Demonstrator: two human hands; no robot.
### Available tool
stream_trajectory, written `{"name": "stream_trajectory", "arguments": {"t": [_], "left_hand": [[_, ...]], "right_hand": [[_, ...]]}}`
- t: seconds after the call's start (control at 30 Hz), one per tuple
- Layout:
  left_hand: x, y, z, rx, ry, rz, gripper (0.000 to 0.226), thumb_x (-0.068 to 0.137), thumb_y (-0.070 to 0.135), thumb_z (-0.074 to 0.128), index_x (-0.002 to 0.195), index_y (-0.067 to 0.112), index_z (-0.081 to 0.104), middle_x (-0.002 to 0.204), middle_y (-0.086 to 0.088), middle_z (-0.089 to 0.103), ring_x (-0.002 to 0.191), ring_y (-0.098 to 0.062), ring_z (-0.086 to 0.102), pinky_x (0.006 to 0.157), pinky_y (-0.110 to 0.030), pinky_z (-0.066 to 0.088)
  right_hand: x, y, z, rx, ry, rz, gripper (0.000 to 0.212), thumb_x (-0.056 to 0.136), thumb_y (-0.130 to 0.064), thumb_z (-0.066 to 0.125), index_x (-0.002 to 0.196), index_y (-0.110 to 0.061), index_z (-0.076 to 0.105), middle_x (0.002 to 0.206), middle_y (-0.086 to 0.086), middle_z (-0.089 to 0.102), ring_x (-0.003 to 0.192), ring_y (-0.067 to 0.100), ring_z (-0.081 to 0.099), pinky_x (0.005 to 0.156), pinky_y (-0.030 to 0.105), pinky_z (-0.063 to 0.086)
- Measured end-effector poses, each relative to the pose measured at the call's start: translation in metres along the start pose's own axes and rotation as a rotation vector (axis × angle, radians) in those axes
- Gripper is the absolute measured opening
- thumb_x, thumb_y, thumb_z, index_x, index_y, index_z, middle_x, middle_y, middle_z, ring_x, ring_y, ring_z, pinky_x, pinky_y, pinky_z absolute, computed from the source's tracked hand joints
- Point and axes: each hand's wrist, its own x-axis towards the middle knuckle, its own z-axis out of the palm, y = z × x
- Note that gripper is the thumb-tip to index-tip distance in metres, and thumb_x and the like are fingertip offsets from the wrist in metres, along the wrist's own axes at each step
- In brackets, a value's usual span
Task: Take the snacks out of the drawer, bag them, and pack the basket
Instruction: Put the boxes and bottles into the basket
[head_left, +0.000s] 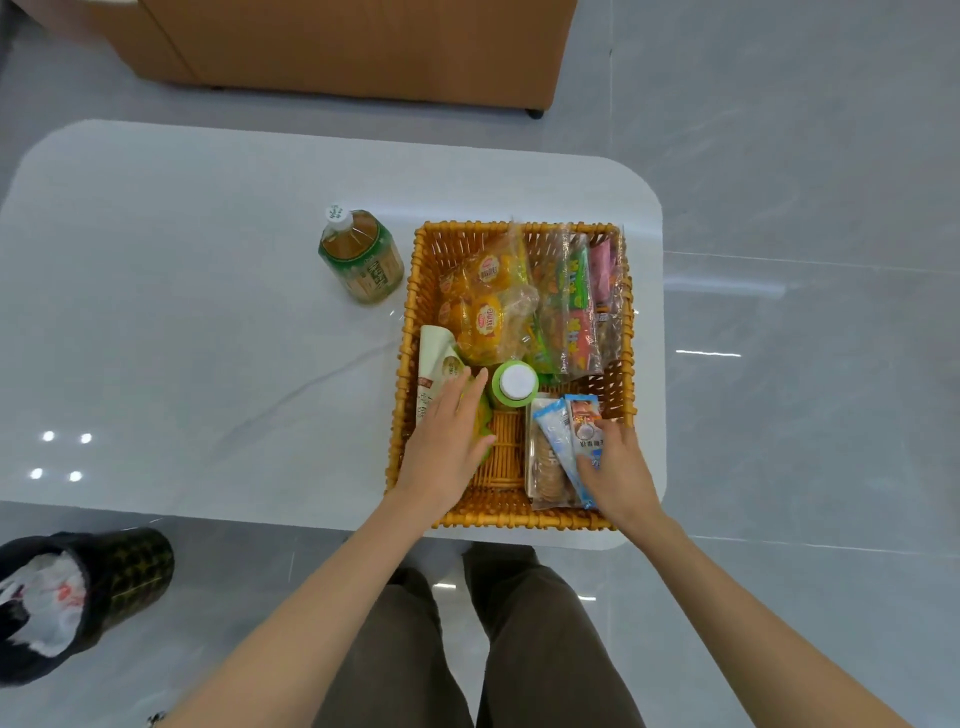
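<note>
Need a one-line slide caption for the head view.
Left hand rests on a green packet, right hand on blue wrappers, inside the wicker basket; a tea bottle stands beside it.

Print on tea bottle label (372, 271), orange snack packets (486, 318), blue wrapper (554, 429); too blurred to read

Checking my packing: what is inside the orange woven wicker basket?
Clear bags of orange-wrapped cakes and colourful sweets, a white-capped green bottle, a beige paper packet, a clear biscuit pack, blue-white wrappers. The left hand partly covers something yellow-green.
</note>
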Motion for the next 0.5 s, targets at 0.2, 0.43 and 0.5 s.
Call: {"name": "stream_trajectory", "arguments": {"t": [0.2, 0.43, 0.5], "left_hand": [[0.018, 0.017, 0.013, -0.109, 0.016, -0.036, 0.076, 0.094, 0.031, 0.057, 0.154, 0.027, 0.010, 0.160, 0.003, 0.014, 0.146, -0.015, 0.017, 0.112, -0.035, 0.031], [0.018, 0.010, 0.014, -0.161, -0.047, -0.088, 0.075, 0.095, 0.028, 0.056, 0.154, 0.023, 0.010, 0.160, 0.001, 0.016, 0.146, -0.015, 0.017, 0.115, -0.032, 0.022], [0.015, 0.007, 0.012, -0.180, -0.040, -0.115, 0.074, 0.095, 0.028, 0.056, 0.154, 0.022, 0.011, 0.160, 0.001, 0.017, 0.146, -0.015, 0.018, 0.114, -0.031, 0.022]], "right_hand": [[0.012, 0.001, 0.022, -0.198, -0.065, -0.036, 0.085, 0.090, -0.029, 0.065, 0.151, -0.019, 0.008, 0.145, 0.012, 0.032, 0.131, 0.025, 0.040, 0.097, 0.037, 0.048], [0.011, 0.002, 0.027, -0.313, -0.083, -0.091, 0.078, 0.090, -0.035, 0.063, 0.149, -0.022, 0.013, 0.141, 0.012, 0.034, 0.120, 0.023, 0.049, 0.088, 0.032, 0.053], [0.010, 0.000, 0.024, -0.268, -0.117, -0.091, 0.075, 0.092, -0.032, 0.061, 0.149, -0.024, 0.012, 0.141, 0.012, 0.034, 0.115, 0.022, 0.054, 0.083, 0.031, 0.054]]}}
